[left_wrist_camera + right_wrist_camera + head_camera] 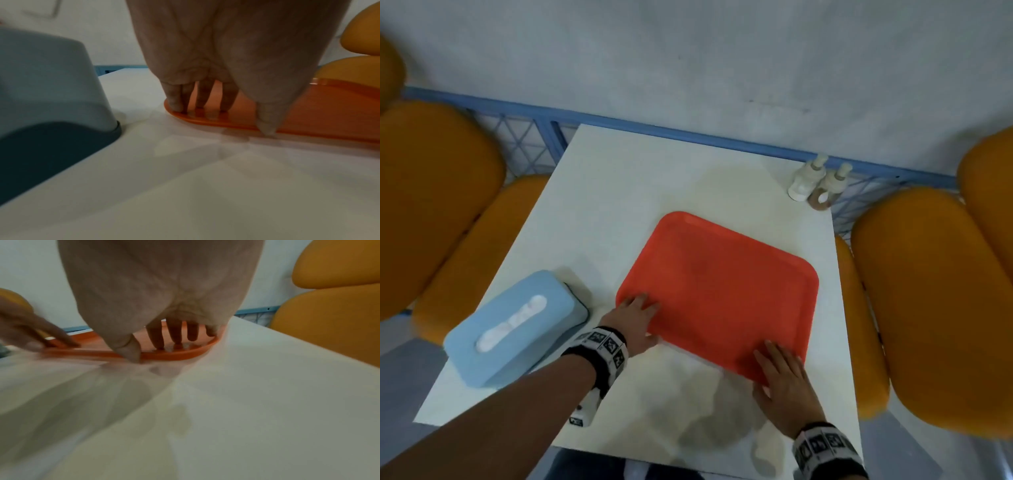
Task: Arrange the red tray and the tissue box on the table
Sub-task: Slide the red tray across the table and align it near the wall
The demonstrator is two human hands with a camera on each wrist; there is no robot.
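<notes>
room: pale wall far side, blue rail behind the white worktop (pixel 619 192), orange seats (pixel 431 192) L & R.
red tray (pixel 719 291): lies flat on worktop, centre-right, skewed vs the worktop edges. I read that skew as why both hands are on it: it needs squaring up.
left hand (pixel 635 322): on tray's near-left corner, fingers (pixel 176 100) laid fairly straight on the tray surface, thumb at the near rim. Looks like a pinch over the rim, w/ thumb as the stop. Wrist view is blurred, so I can't tell if the thumb is under the lip.
right hand (pixel 784 380): same on near-right corner; fingers (pixel 156 337) spread on top, thumb down at the rim edge.
why 2 hands: one at each near corner gives turn control, I'd say, so tray slides or pivots w/o lifting.
tissue box (pixel 517 325): light blue, near-left of worktop, angled, just beside left hand, not touching it. Untouched for now.
bottles (pixel 815 181): two small ones, far-right corner, well apart from tray.
</notes>
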